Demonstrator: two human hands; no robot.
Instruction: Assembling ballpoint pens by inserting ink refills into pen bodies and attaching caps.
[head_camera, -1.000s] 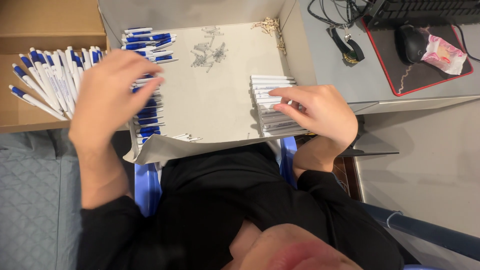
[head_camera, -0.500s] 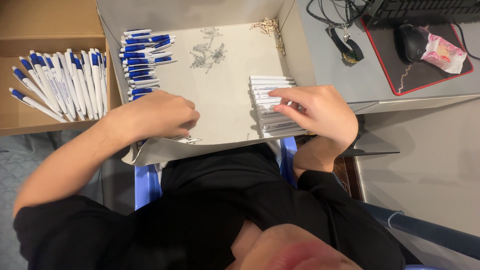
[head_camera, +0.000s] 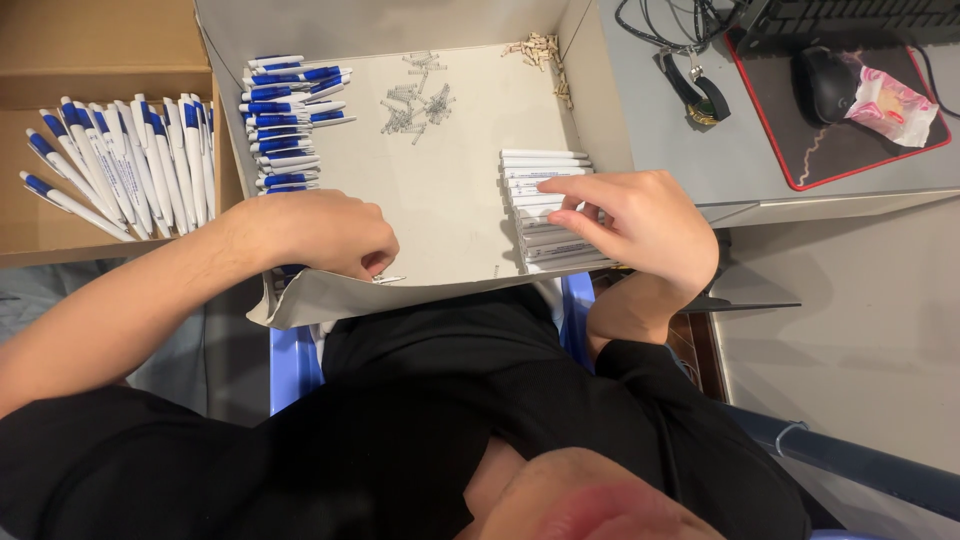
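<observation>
A stack of white pen barrels (head_camera: 545, 215) is being touched by the right hand (head_camera: 640, 225) at the right side of a shallow white cardboard tray (head_camera: 460, 200); the fingers (head_camera: 565, 187) are being held loosely spread and flat across the top of the stack, with the index fingertip being pressed on one of the farther barrels and the nearer fingers being laid over the lower barrels; nothing is being gripped between them, and the barrels are lying under and just left of the fingertips. The left hand (head_camera: 325, 235) is being kept curled near the tray's near left edge, at the near end of a pile of blue-and-white pen parts (head_camera: 285, 120); its fingers are being folded inward, and whether something is being pinched inside cannot be told. A small scatter of metal springs (head_camera: 410, 100) is lying at the far middle of the tray, well apart from both hands; assembled blue-and-white pens (head_camera: 120, 165) are being held in a brown cardboard box (head_camera: 60, 50) to the left; a computer mouse (head_camera: 825, 85) is resting on a red-edged pad at the far right.
</observation>
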